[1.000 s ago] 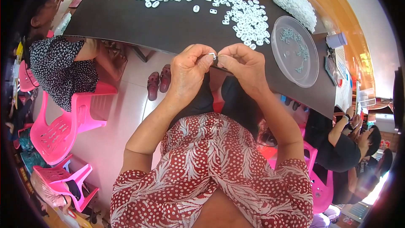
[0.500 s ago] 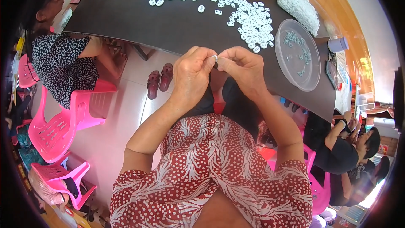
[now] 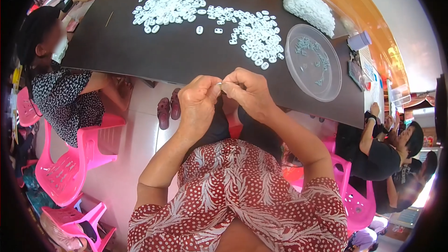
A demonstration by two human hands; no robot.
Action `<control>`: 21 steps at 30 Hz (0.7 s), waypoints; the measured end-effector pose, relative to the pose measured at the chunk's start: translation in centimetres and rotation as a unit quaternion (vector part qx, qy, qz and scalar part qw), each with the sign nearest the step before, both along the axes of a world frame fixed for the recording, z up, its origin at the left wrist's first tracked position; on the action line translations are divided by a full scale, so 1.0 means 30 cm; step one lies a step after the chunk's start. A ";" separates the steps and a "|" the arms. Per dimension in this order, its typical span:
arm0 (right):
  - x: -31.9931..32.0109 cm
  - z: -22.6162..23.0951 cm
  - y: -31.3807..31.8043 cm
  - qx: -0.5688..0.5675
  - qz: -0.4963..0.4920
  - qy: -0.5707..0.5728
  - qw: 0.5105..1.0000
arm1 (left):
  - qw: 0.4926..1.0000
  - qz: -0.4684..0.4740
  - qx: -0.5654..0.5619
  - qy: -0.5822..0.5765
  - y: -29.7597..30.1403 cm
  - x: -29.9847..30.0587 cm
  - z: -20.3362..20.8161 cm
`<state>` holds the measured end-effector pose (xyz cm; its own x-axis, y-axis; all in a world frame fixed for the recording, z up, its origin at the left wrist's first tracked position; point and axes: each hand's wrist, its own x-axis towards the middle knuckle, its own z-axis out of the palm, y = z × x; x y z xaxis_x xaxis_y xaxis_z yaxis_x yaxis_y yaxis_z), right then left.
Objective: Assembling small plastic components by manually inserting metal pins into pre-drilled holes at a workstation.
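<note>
In front of my body, near the table's edge, my left hand (image 3: 198,100) pinches a small white plastic piece (image 3: 220,84) between thumb and finger. The fingertips of my right hand (image 3: 249,91) meet it, closed in a pinch; what lies between them is hidden. Beyond my hands, two loose heaps of small white oval pieces with holes, a left heap (image 3: 168,7) and a right heap (image 3: 259,39), lie on the dark table (image 3: 135,49). A round clear tray (image 3: 298,86) on the right holds small grey metal parts, apparently screws (image 3: 308,44).
A clear bag of white pieces (image 3: 308,7) lies behind the tray, with a lilac cup (image 3: 359,40) to its right. One person (image 3: 60,93) sits at the left beside a pink chair (image 3: 60,172); others (image 3: 373,151) sit at the right. Dark red shoes (image 3: 164,113) stand on the floor.
The whole view has shifted, so the table's contents appear further left and the chairs lower. My hands stay together, fingertips still pinched around the small white piece.
</note>
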<state>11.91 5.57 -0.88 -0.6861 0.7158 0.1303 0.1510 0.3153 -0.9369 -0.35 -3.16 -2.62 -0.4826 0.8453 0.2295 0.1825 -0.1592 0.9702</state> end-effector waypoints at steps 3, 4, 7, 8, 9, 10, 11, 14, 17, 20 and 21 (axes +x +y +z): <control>0.002 0.012 0.010 0.025 0.010 0.001 1.000 | 0.999 -0.026 -0.021 -0.019 0.005 -0.006 0.004; 0.004 0.013 0.013 0.021 0.009 -0.004 1.000 | 0.999 -0.028 -0.027 -0.018 0.008 -0.005 0.006; 0.014 0.010 0.024 0.026 0.008 -0.005 1.000 | 0.999 -0.036 -0.034 -0.020 0.019 -0.003 0.007; 0.017 0.008 0.028 0.034 0.010 -0.003 0.999 | 0.998 -0.039 -0.034 -0.023 0.024 -0.001 0.007; 0.017 0.007 0.030 0.035 0.011 -0.002 0.999 | 0.998 -0.039 -0.034 -0.022 0.027 0.002 0.008; 0.016 0.007 0.032 0.045 0.013 0.006 0.999 | 0.999 -0.029 -0.019 -0.028 0.032 0.006 0.009; 0.014 0.007 0.033 0.056 0.015 0.014 0.998 | 0.999 -0.018 -0.003 -0.034 0.035 0.008 0.011; 0.018 0.012 0.039 0.098 0.010 0.010 0.995 | 0.999 -0.020 -0.007 -0.050 0.044 0.012 0.018; 0.019 0.015 0.042 0.121 0.002 0.008 0.993 | 0.997 -0.040 -0.041 -0.058 0.045 0.003 0.015; 0.010 0.011 0.040 0.159 -0.024 0.007 0.987 | 0.993 -0.038 -0.031 -0.106 0.058 0.000 0.009; 0.010 0.009 0.043 0.158 -0.029 0.006 0.987 | 0.993 -0.043 -0.032 -0.107 0.065 0.000 0.012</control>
<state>12.21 6.87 -0.63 -0.6423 0.6757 0.3619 0.1664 0.5838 -0.7947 -0.34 -1.22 -2.26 -0.4401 0.8949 0.0740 -0.0400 -0.1019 0.9940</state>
